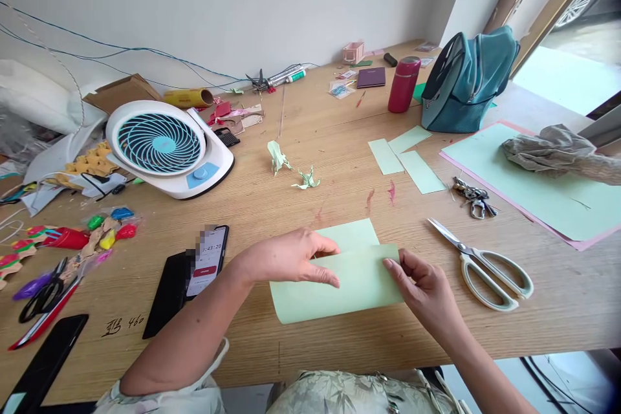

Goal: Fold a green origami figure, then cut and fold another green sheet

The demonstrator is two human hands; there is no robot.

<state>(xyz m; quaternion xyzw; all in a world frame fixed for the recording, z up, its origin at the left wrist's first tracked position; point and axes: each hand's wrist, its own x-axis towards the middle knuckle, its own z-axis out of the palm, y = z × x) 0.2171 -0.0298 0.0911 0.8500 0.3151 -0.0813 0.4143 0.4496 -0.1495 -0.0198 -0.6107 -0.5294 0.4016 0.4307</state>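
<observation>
A light green sheet of paper (349, 278) lies folded over on the wooden table (310, 162) in front of me. My left hand (291, 257) rests on its left part, fingers pressed flat along the fold. My right hand (422, 288) pinches the sheet's right edge between thumb and fingers. Both hands touch the same sheet.
White-handled scissors (485, 265) lie right of the paper. A phone (206, 259) lies to the left, a white fan (167, 145) beyond it. Two small folded paper figures (291, 168), green strips (405, 155), keys (474, 197), a red bottle (402, 84) and a teal backpack (466, 81) sit farther back.
</observation>
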